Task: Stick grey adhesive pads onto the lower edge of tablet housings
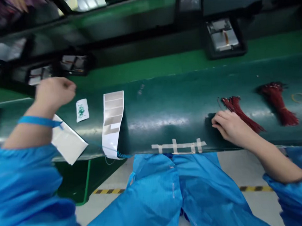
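Note:
My left hand [54,93] is raised over the left part of the dark green bench [165,105], its fingers curled into a loose fist; what they hold, if anything, is hidden. A blue strap circles that wrist. My right hand [229,124] rests on the bench at the right, fingers bent and touching the near end of a bundle of red wires [241,110]. A second red wire bundle [278,102] lies further right. A strip of silver labels [113,121] hangs over the bench's front edge. A small white tag with green print [82,110] lies beside my left hand.
A white sheet [68,143] juts over the front edge at the left. White tape marks [178,145] sit on the bench front. Black trays with parts [224,36] [73,64] stand on the green belt behind. Yellow-black floor tape [254,188] runs below.

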A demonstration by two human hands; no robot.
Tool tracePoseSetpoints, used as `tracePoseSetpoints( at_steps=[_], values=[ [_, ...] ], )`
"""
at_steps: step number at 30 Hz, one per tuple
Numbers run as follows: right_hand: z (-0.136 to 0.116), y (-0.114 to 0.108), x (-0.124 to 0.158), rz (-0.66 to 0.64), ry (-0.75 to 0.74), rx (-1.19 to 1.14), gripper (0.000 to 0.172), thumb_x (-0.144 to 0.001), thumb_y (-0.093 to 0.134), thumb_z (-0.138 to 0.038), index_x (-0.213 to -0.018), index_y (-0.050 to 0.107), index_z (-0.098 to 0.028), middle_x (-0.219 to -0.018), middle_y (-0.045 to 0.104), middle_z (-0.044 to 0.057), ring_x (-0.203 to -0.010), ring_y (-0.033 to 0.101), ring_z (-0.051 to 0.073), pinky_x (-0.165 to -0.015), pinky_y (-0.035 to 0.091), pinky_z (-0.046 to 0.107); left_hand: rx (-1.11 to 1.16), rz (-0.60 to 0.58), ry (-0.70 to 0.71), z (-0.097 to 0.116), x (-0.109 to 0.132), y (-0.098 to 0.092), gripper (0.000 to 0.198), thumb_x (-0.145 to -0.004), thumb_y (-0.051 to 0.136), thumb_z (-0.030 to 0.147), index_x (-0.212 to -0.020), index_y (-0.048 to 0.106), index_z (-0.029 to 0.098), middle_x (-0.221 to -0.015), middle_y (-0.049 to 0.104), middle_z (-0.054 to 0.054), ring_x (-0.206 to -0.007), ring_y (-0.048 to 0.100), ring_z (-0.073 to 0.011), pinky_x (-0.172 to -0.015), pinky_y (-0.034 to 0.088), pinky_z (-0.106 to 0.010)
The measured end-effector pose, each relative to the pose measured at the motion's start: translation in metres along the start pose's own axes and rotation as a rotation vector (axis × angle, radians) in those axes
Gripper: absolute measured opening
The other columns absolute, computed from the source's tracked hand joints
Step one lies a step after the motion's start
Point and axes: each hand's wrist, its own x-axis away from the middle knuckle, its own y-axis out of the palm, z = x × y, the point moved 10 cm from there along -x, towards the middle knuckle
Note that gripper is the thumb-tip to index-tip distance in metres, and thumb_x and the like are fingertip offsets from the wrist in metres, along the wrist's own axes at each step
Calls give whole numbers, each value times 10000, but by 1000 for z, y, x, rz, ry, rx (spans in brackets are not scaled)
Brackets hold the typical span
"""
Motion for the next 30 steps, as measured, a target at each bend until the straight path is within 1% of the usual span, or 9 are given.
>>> tracePoseSetpoints(
  at_steps=[2,4,6,10,15,18,21,24,30],
  values=[
    [-2,4,0,9,5,0,175,-1063,564,-158,-897,600,-200,-906,604,65,-839,531,251,-761,368,374,52,38,-107,-18,-36,13,632,-1030,591,681,-955,687,61,-904,595,-84,-996,555,-255,-1083,526,-646],
    [-5,5,1,18,19,1,188,-1066,555,-142,-889,587,-198,-897,594,59,-837,536,240,-774,377,366,134,93,-118,-16,-70,30,620,-984,643,696,-990,664,76,-962,580,-73,-985,522,-219,-1088,516,-591],
    [-9,5,1,31,23,13,209,-1074,536,-123,-882,573,-194,-891,591,56,-842,540,229,-794,387,356,215,147,-98,-7,-95,44,539,-1002,682,636,-1096,664,106,-1093,619,-87,-1033,569,-224,-1062,534,-525],
    [-12,-2,8,130,58,146,114,-1090,575,-184,-980,600,-173,-959,624,80,-882,540,247,-797,375,364,291,194,-102,-4,-118,60,423,-1059,720,463,-1342,664,153,-1353,655,-131,-1186,668,-264,-1032,599,-482],
    [-13,-1,16,176,57,203,148,-1097,587,-213,-951,577,-186,-907,611,67,-845,507,245,-780,351,367,189,137,-148,-3,-131,67,467,-1060,737,410,-1432,640,145,-1443,637,-151,-1275,666,-294,-1088,599,-536],
    [-14,2,14,167,27,201,184,-1102,565,-199,-919,565,-189,-872,590,58,-824,493,238,-774,348,365,101,97,-109,14,-127,69,460,-1055,729,414,-1417,631,147,-1445,620,-148,-1286,639,-302,-1109,568,-547],
    [-15,4,11,162,-2,225,206,-1105,550,-193,-901,569,-184,-855,580,56,-811,493,236,-765,348,364,60,66,29,45,-106,72,328,-1045,660,290,-1307,607,101,-1406,583,-173,-1214,600,-289,-1083,525,-497],
    [-14,3,9,155,-6,274,220,-1106,547,-196,-888,580,-184,-849,592,64,-818,510,246,-772,358,370,63,54,197,81,-76,71,241,-1002,601,195,-1217,555,96,-1346,551,-180,-1173,552,-278,-1055,486,-450],
    [-8,-3,2,159,82,256,248,-1119,483,-208,-898,594,-203,-850,668,102,-835,562,277,-789,360,387,127,-3,579,161,-5,76,183,-1057,522,275,-1204,520,166,-1353,554,-158,-1305,542,-315,-1132,489,-468]
  ],
)
